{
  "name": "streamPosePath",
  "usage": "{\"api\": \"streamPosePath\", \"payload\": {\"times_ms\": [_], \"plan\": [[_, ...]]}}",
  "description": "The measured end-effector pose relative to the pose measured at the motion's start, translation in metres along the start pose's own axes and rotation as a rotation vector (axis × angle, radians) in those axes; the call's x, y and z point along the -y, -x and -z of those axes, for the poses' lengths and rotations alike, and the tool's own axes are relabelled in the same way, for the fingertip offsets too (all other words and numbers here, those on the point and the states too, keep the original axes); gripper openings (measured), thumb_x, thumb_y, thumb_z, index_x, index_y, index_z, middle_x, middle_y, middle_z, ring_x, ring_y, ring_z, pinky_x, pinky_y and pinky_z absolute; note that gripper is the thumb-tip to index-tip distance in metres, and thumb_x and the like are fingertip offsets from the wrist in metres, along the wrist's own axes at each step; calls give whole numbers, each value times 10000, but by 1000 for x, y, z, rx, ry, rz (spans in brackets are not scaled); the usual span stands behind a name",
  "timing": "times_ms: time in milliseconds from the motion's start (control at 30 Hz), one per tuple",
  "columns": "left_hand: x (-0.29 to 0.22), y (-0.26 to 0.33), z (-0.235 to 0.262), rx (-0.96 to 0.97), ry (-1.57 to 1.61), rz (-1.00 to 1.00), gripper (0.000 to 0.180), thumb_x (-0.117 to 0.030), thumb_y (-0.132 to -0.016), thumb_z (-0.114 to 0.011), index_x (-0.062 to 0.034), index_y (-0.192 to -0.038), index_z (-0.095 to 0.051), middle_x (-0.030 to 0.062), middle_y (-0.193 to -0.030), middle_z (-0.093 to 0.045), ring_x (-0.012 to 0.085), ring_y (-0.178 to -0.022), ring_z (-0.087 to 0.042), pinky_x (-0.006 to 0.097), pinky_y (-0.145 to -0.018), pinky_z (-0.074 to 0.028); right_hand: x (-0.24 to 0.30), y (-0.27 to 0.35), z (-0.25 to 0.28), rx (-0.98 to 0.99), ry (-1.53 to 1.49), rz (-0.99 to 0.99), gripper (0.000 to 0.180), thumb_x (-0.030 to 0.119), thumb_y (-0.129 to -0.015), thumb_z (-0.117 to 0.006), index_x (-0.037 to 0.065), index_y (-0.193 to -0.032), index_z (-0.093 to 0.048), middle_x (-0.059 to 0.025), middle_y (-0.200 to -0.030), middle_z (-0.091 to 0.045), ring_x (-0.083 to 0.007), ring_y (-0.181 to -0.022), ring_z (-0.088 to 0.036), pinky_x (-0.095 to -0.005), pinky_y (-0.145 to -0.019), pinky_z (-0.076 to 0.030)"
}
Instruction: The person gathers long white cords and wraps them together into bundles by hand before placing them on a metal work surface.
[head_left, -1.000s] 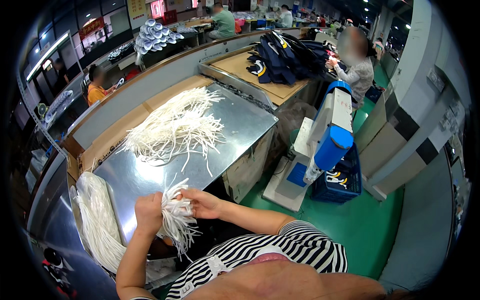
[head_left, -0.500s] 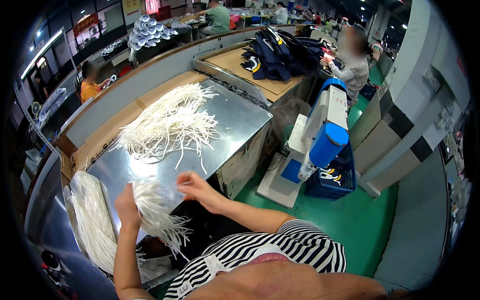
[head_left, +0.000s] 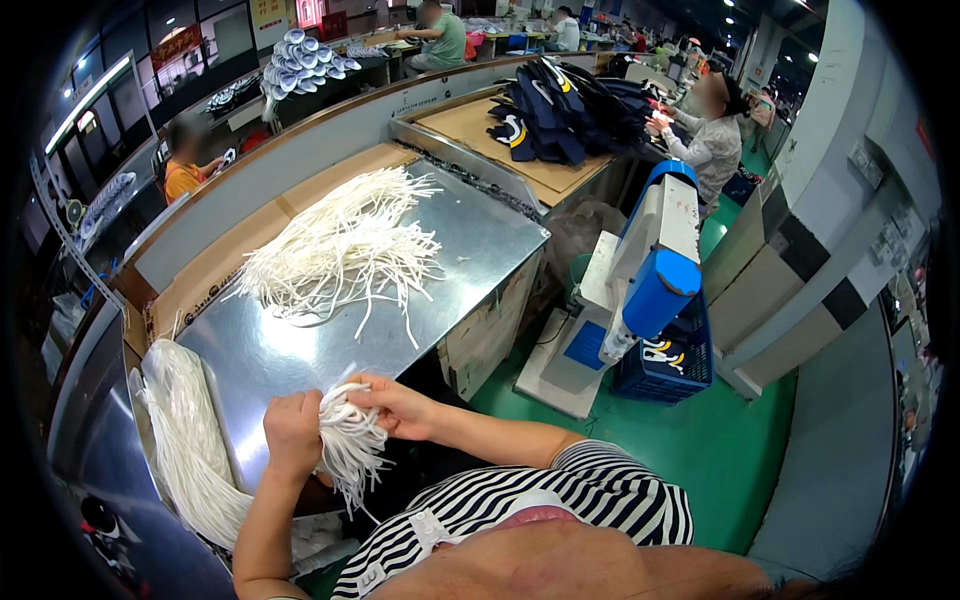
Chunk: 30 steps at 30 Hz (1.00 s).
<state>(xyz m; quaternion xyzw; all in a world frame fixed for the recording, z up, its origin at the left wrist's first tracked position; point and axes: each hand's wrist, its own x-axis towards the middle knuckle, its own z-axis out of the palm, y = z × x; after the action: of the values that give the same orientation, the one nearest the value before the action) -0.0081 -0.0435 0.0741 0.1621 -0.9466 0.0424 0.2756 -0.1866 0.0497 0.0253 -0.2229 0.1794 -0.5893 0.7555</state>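
A bundle of white cords (head_left: 350, 455) hangs in front of my body with its loose ends fanned downward. My left hand (head_left: 293, 432) is closed in a fist round one end of it. From the other side my right hand (head_left: 395, 408) pinches some cords near the top, thumb and fingers together. Beyond the hands, a loose heap of white cords (head_left: 335, 240) is spread over the metal tabletop (head_left: 455, 255). A long bundle of white cords (head_left: 190, 430), seemingly in clear plastic, lies along the table's left side, next to my left forearm.
A blue and white machine (head_left: 655, 270) stands to the right, beside a blue crate (head_left: 665, 370) of dark pieces. Dark navy pieces (head_left: 565, 110) are heaped on a neighbouring table. A low partition (head_left: 230, 205) borders the far side. Other people work farther off.
My right hand has moved left onto the cords and closed on them. My left hand has shifted right with the bundle, bringing both hands close together.
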Motion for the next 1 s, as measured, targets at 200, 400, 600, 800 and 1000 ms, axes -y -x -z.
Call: {"api": "streamPosePath", "payload": {"times_ms": [200,400,600,800,1000], "plan": [[25,6,-12,-25,-31,71,174,-196,-728,-623,-70,-783,-516,106,-648,-532,316,-584,-530,408,-534,-376,-7,6,-4,129,306,-87,189,221,-964,-558,35,-987,-581,12,-656,-488,-38,-452,-373,-175,-398,-252],[30,0,-17,8,20,167,182,-208,-747,-597,-58,-828,-532,129,-660,-535,356,-600,-525,429,-530,-376,9,33,-32,326,392,-147,260,205,-989,-494,-16,-1036,-624,-12,-737,-568,-34,-468,-463,-165,-413,-317],[32,-8,-22,-70,270,182,236,-274,-824,-553,-43,-823,-506,183,-672,-543,405,-614,-540,441,-530,-376,12,47,-42,230,546,-36,291,190,-997,-467,-13,-1160,-596,-20,-735,-600,-30,-465,-480,-157,-420,-333],[28,-15,-28,-65,253,258,232,-279,-844,-559,-54,-812,-511,176,-642,-555,408,-619,-567,434,-517,-400,3,42,-29,161,413,-18,296,163,-990,-482,-8,-1211,-579,-43,-789,-628,-17,-475,-432,-157,-436,-339],[27,-13,-23,-68,383,438,179,-225,-844,-590,-70,-925,-553,164,-688,-603,381,-662,-611,401,-556,-445,3,35,-27,87,529,65,407,147,-976,-490,4,-1348,-406,-89,-919,-668,-62,-660,-549,-175,-559,-435]]}}
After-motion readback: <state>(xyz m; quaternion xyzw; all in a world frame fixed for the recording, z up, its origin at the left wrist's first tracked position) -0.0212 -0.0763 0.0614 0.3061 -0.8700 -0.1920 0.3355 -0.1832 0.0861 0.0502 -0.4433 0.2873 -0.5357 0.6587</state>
